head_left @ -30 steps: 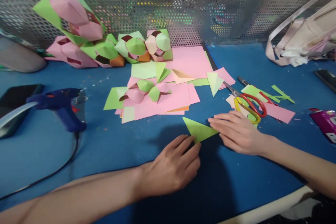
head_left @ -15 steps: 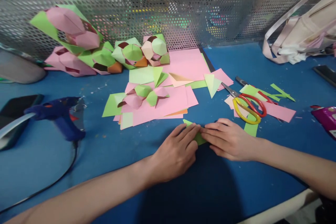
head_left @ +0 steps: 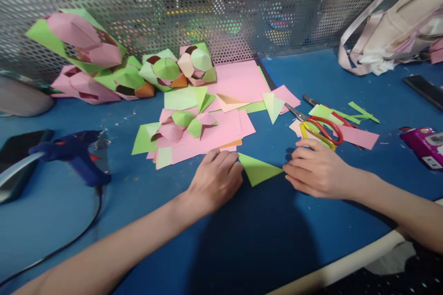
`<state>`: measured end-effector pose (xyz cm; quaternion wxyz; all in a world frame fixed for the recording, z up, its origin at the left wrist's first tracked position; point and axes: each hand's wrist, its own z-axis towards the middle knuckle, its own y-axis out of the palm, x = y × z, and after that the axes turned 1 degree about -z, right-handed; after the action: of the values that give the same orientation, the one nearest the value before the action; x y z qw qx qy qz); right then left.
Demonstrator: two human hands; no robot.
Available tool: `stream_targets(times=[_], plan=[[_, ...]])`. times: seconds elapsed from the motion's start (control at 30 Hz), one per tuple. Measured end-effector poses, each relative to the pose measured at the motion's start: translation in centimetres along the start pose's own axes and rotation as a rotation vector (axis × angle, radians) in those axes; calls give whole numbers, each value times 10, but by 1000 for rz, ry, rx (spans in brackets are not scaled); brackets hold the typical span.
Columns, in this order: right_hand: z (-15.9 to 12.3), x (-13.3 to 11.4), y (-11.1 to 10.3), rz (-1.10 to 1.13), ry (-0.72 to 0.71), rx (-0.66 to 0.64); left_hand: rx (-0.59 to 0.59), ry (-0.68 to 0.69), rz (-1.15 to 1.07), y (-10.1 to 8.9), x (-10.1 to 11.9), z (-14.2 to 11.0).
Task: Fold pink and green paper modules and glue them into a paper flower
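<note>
A folded green paper triangle (head_left: 259,170) lies on the blue table between my hands, its long upper edge running from one hand to the other. My left hand (head_left: 217,177) is closed at the triangle's left corner, with its fingertips curled under and hidden. At the pointed right corner, the fingertips of my right hand (head_left: 320,168) touch or nearly touch the paper; its fingers are stretched out. Just above the right hand lie scissors (head_left: 337,132) with red and yellow handles, partly covered by that hand. A pale green folded piece (head_left: 273,107) rests left of the scissors' blades.
Stacked pink sheets (head_left: 204,140) carry small folded paper pieces. Paper ball shapes (head_left: 166,69) line the perforated metal panel (head_left: 242,18). On the left are a blue glue gun (head_left: 76,154) with a cord and a dark phone (head_left: 20,156). A purple object (head_left: 422,145) and a bag (head_left: 398,32) are at right.
My hands have drawn apart, the left going left and the right going right, uncovering the green triangle. The left fingers have curled in. The whole view has shifted slightly.
</note>
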<state>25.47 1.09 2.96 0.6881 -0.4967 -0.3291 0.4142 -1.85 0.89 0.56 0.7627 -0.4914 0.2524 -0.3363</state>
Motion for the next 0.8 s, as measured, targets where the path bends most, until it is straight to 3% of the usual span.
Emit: stream_targets(times=[0.13,0.3,0.53,0.8], plan=[[5,-8,11,-4,-50,68,69,76,-107,3,5,1],[11,-17,22,-18,-64,-59,-31,222,-228,8,12,-1],[-1,-16,-5,23,53,-182,-101,205,-39,2,16,-7],[-1,-8,-1,60,152,-94,-41,49,-105,-1,14,3]])
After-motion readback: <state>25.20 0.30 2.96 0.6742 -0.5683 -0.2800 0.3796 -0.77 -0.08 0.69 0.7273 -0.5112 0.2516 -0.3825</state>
